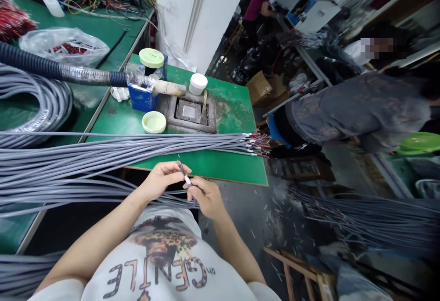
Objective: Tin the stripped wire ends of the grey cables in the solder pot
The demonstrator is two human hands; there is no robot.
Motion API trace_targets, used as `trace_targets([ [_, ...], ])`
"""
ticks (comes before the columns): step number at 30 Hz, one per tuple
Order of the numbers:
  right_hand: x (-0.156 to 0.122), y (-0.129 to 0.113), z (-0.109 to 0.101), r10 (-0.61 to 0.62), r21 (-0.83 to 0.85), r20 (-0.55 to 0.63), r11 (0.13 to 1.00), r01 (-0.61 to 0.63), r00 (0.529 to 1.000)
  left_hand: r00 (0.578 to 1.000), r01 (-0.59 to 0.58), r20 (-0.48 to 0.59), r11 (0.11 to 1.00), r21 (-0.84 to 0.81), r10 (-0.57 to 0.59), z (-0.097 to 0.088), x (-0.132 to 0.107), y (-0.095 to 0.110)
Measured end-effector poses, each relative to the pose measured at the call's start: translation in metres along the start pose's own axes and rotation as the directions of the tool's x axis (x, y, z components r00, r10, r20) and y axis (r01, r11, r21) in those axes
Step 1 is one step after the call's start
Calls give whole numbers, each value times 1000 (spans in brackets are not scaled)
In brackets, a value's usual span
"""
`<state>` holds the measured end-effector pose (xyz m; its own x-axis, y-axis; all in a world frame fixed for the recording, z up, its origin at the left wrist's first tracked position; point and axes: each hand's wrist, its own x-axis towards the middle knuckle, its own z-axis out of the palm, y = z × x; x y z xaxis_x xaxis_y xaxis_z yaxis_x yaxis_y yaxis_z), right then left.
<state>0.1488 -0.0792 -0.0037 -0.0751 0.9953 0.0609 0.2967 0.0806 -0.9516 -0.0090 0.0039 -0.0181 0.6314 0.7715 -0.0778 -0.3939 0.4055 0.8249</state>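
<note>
thin grey sheathed cable end [187, 181]: held at the near edge of the green table [213, 165]. its long axis runs near-upright in view, with the stripped coloured cores pointing away from the body. left hand [164, 179]: fingers closed, pinching the cores. right hand [206, 197]: closed around the sheath. clear plastic bag [65, 46]: contains red-and-white parts.
</note>
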Motion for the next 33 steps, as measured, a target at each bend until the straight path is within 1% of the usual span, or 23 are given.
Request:
trace_targets([
  [2,1,6,-1,52,159,42,986,-58,998,999,6,-43,999,-44,-8,-1,2,3],
  [5,2,15,-1,108,383,87,914,-134,990,997,16,-78,995,-99,-24,1,6,6],
  [7,2,19,0,148,478,91,861,-174,985,995,22,-98,992,-126,-35,4,9,6],
  [9,3,20,3,199,532,96,818,-219,975,993,22,-110,988,-155,-39,8,11,6],
  [12,6,19,7,237,576,105,777,-253,966,993,26,-109,980,-199,-48,12,13,6],
  [16,8,19,10,215,640,119,730,-240,969,992,29,-115,976,-214,-54,12,15,5],
  [18,9,20,11,186,677,119,703,-217,975,991,10,-126,979,-202,-36,12,15,4],
  [21,9,22,12,161,708,112,679,-193,980,986,-54,-166,987,-154,28,14,15,4],
  [24,10,21,14,185,692,97,693,-200,978,969,-114,-227,990,-84,92,17,14,5],
  [27,12,21,16,212,667,79,715,-210,974,953,-134,-277,990,-32,120,20,13,7],
  [30,13,21,18,208,656,67,728,-200,976,941,-117,-324,993,-34,100,22,12,7],
  [33,13,22,21,224,624,30,757,-193,974,929,-103,-361,993,-57,76,20,12,3],
])
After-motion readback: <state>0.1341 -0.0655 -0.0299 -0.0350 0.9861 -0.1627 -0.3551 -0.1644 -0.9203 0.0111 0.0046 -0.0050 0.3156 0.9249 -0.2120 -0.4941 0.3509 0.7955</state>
